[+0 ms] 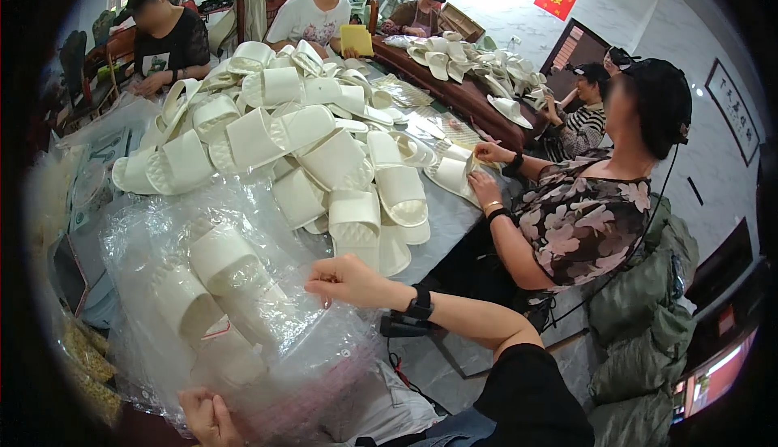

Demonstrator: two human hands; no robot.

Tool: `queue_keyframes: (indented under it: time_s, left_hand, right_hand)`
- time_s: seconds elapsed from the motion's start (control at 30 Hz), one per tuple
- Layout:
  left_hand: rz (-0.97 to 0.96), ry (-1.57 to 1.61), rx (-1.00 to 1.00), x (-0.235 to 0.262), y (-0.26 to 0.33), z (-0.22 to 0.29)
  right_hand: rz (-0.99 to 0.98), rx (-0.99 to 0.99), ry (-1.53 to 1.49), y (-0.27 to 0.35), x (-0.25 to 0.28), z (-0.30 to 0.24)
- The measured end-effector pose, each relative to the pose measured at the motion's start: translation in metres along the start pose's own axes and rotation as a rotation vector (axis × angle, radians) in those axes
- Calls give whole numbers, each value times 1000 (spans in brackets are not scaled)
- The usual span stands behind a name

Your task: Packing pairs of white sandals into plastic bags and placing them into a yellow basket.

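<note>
Holding a clear crinkled plastic bag (pixel 243 301) containing white foam slippers (pixel 219 262) at the counter (pixel 446 220) edge, right hand (pixel 344 279) pinches the film closed; left hand (pixel 207 416) grip closed beneath. Risk: thin film could slip or tear, spilling slippers off the edge.

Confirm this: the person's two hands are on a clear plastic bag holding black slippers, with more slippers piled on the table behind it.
Wrong colour. The head view shows the slippers in the clear plastic bag are white, not black. The rest stands: right hand, left hand, pile, table.
</note>
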State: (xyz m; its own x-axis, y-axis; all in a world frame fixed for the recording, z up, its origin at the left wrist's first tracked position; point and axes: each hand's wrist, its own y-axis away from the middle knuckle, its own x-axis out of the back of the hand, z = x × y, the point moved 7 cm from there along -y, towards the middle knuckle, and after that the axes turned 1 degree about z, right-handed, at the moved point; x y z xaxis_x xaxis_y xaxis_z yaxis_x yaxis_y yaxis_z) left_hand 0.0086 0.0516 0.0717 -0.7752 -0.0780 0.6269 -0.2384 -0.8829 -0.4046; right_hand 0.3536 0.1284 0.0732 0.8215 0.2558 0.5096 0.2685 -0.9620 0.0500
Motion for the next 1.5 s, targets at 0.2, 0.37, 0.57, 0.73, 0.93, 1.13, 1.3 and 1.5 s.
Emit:
queue_keyframes:
  time_s: [0.2, 0.37, 0.57, 0.73, 0.93, 1.13, 1.3, 1.5]
  left_hand:
    - [-54, -343, 22, -17, -10, -2]
    - [-39, -117, 547, -23, 13, -55]
    - [261, -577, -293, -16, -14, 40]
    - [30, -593, -441, -53, -26, 85]
    - [-260, -528, -309, -105, -49, 64]
    - [-401, -420, -347, -105, -52, 34]
    - [-270, -173, -158, -95, -68, 26]
    - [22, -115, -248, -84, -81, 3]
  right_hand:
    - [170, -70, 253, -11, -9, 0]
    - [215, -22, 421, -27, -29, 18]
    - [196, -137, 181, -26, -4, 10]
    - [182, -200, 203, -31, 0, 4]
    - [269, -82, 381, -37, 3, 4]
    - [300, 78, 368, -73, -5, -18]
    - [42, 18, -413, -79, -13, -74]
    - [-38, 208, -763, -64, -55, -143]
